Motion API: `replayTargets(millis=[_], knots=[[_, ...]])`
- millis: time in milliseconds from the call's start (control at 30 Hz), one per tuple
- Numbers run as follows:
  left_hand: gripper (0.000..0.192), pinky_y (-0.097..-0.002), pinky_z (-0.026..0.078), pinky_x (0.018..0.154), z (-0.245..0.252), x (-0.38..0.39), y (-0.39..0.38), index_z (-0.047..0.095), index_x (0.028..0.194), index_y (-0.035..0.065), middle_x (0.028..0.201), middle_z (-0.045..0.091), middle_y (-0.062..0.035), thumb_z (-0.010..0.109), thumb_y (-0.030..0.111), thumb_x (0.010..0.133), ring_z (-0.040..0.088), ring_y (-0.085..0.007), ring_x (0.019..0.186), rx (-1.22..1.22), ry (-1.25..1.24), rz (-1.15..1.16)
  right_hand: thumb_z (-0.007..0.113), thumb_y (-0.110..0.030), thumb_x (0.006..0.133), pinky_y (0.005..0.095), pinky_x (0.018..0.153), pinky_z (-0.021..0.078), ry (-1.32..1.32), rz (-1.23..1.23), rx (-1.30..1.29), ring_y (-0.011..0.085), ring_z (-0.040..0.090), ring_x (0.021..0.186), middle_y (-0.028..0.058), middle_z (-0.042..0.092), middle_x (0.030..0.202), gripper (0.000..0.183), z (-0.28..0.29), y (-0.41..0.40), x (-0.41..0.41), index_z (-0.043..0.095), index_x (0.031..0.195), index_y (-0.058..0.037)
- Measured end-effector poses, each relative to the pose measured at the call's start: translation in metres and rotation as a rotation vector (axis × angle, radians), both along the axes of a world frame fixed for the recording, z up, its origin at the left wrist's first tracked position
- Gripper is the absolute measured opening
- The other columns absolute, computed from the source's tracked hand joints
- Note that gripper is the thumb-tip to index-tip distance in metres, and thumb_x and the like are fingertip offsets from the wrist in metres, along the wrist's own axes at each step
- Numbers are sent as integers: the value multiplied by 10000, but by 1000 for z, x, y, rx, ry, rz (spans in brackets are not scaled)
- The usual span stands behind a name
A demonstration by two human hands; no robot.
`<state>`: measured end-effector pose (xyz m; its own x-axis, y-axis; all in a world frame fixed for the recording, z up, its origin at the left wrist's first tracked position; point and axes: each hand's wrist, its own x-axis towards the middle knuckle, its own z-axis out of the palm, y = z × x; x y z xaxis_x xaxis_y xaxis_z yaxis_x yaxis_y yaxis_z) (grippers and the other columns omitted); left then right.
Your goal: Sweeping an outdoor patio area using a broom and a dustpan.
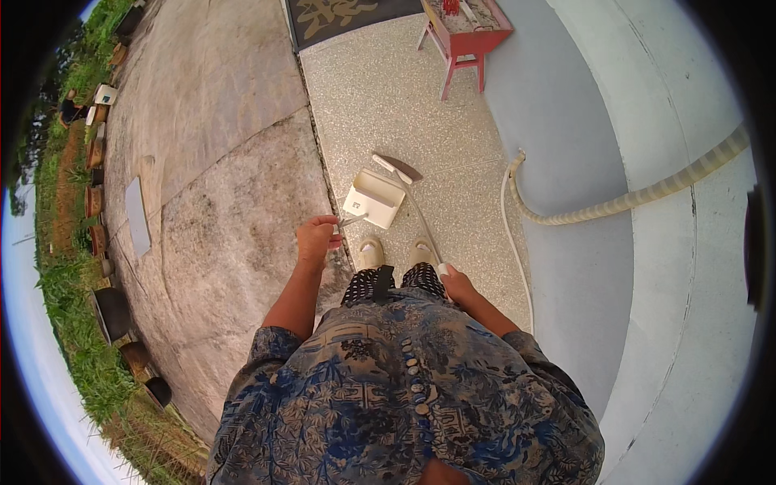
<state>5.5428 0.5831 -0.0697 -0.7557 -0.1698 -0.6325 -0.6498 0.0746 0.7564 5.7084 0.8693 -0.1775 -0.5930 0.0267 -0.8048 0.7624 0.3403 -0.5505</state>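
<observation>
My left hand [317,237] is closed around the handle of a long-handled dustpan. The cream plastic dustpan [380,206] stands on the speckled terrazzo floor in front of my feet, its open side away from me. My right hand [459,284] grips the pale end of a broom's grey handle. That handle runs forward to the broom [400,168], whose white head and brown bristles lie just beyond the dustpan's far edge. Whether the bristles touch the dustpan, I cannot tell.
A red wooden stand [479,42] is ahead by the grey wall, near a dark mat [345,18]. A ribbed hose [636,197] and a white cable [515,254] run on the right. Left lies stained concrete with a flat board [137,216], planters [94,201] and a distant person [72,110].
</observation>
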Motion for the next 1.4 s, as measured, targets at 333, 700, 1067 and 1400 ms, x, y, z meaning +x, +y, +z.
replayTargets(millis=[333,700,1067,1400], knots=[[200,-250,494,467,-15,9,-22,632,841,17,731,599,-71,508,43,687,571,-135,533,-43,-3,90,452,-269,856,257,398,371,-296,-230,-374,126,453,453,50,502,632,473,84,49,-16,362,1312,-184],[203,-247,485,453,-7,30,-60,619,856,5,713,588,-72,504,33,690,560,-140,519,68,35,361,429,-273,861,283,346,362,-84,-684,-243,153,437,416,57,458,596,425,41,12,-108,307,1259,-185],[180,-237,481,484,-15,-7,-88,610,855,1,710,582,-64,519,76,719,559,-135,553,209,4,377,454,-266,839,331,553,469,-49,80,20,208,585,655,135,573,821,384,6,-83,-137,443,1202,-143],[224,-250,495,523,-6,-12,-114,605,874,-17,730,584,-83,509,81,697,571,-151,580,179,-62,402,489,-186,854,228,586,431,-253,160,-287,112,526,696,39,573,898,390,101,-49,-242,467,1230,-83]])
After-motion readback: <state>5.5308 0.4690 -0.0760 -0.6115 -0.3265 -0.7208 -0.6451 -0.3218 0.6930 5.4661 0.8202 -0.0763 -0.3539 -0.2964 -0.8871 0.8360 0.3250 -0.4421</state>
